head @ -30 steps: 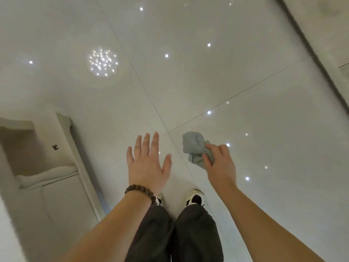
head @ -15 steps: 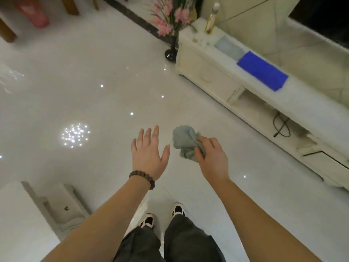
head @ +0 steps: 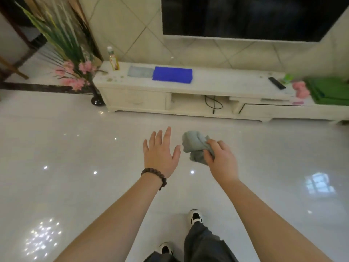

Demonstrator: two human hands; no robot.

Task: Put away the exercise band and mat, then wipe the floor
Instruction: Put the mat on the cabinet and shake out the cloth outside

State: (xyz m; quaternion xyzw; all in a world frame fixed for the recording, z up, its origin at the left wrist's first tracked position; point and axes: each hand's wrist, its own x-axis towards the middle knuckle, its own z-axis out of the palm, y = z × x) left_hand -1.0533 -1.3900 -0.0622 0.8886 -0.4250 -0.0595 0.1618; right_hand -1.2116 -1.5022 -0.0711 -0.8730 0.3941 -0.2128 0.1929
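My right hand (head: 221, 159) is closed around a crumpled grey cloth (head: 194, 146), held in the air above the glossy white tiled floor (head: 75, 157). Beside it, my left hand (head: 160, 154) hovers with fingers spread and nothing in it; a dark bead bracelet circles its wrist. A folded green mat (head: 330, 91) lies at the far right end of the white TV cabinet (head: 217, 86), with a pink object (head: 301, 88) next to it. I cannot tell whether that pink object is the exercise band.
On the cabinet lie a blue cloth (head: 172, 75), a grey cloth (head: 140, 71), a bottle (head: 113, 58) and a black remote (head: 276, 83). A wall-mounted TV (head: 255, 17) hangs above. A dark vase with pink flowers (head: 75, 72) stands left of the cabinet. My feet show below.
My view has swung up from the floor to face the TV cabinet. Both hands keep their pose, the right still clutching the grey cloth.
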